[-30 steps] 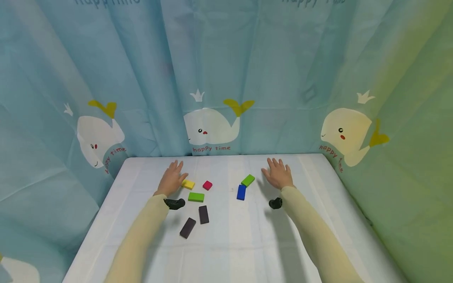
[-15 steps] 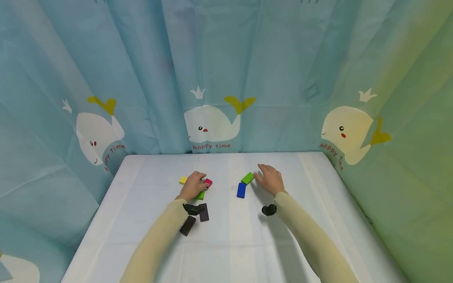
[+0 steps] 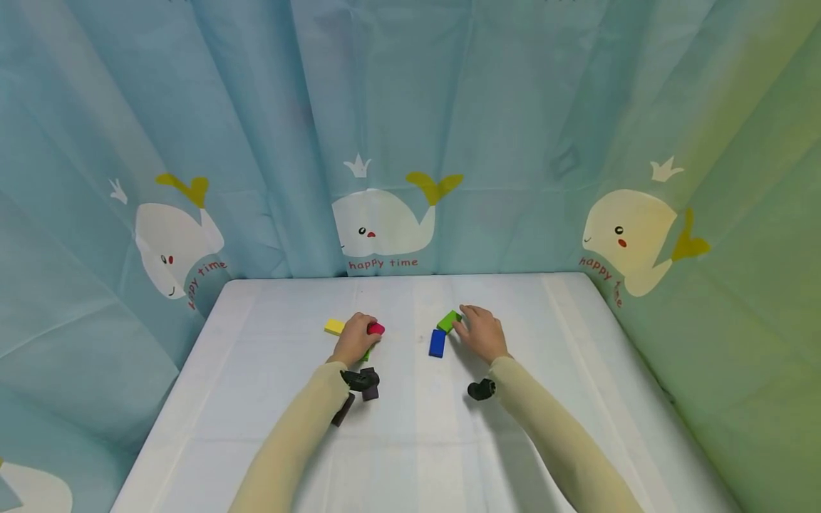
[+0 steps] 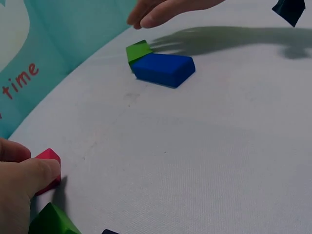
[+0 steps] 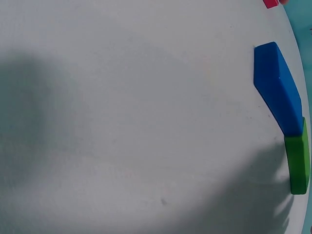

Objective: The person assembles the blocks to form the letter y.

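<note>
My left hand (image 3: 355, 339) pinches a small red block (image 3: 376, 328) between thumb and fingers. In the left wrist view the thumb (image 4: 41, 171) presses on the block's near face. A green block (image 4: 52, 222) lies close under that hand, mostly covered by it in the head view. My right hand (image 3: 484, 334) hovers at the other green block (image 3: 448, 321), fingers slightly bent and holding nothing; the left wrist view has them above it. The blue block (image 3: 437, 343) touches that green one at a corner. Only the right hand's shadow shows in the right wrist view.
A yellow block (image 3: 334, 326) lies left of the left hand. Two dark blocks, one (image 3: 370, 390) partly behind the left wrist's camera (image 3: 359, 380), lie nearer me. The white table (image 3: 436, 456) ends at a blue whale-print curtain (image 3: 526, 142).
My left hand has moved right and nearer, from beside the yellow block to the red one, and has closed on it. The right hand has come left toward the green block, its fingers bending.
</note>
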### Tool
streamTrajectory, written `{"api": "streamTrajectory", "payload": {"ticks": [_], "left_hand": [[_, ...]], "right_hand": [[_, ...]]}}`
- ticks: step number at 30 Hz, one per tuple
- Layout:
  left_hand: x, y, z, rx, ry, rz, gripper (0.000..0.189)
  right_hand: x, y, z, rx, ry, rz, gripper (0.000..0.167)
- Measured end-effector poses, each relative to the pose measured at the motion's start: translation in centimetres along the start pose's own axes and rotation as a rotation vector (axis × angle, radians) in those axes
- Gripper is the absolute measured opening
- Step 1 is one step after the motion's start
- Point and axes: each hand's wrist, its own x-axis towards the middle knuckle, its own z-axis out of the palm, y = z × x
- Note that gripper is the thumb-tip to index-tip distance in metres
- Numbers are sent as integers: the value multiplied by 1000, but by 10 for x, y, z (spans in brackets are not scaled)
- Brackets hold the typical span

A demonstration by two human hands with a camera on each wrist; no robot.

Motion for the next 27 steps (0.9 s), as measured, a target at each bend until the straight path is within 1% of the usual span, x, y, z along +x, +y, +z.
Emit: {"api": "streamTrajectory", "payload": {"ticks": [5, 11, 14, 19, 22, 27], "left_hand": [[-1, -1, 4, -20, 38, 19, 32], [0, 0, 4, -75, 67, 7, 30], [0, 0, 5, -88, 69, 5, 30], [-1, -1, 7, -117, 74, -2, 29], [-1, 0, 8, -128, 80, -8, 29], [-1, 7, 10, -163, 75, -44, 28]], "right_hand": [[-2, 0, 2, 9, 12, -2, 49], [-5, 0, 4, 70, 35, -21, 45], [-9, 2, 6, 126, 33, -31, 42], [-16, 4, 10, 276, 21, -48, 40], [-20, 3, 12, 346, 6, -40, 42], [-26, 2, 17, 424, -23, -7, 45]]}}
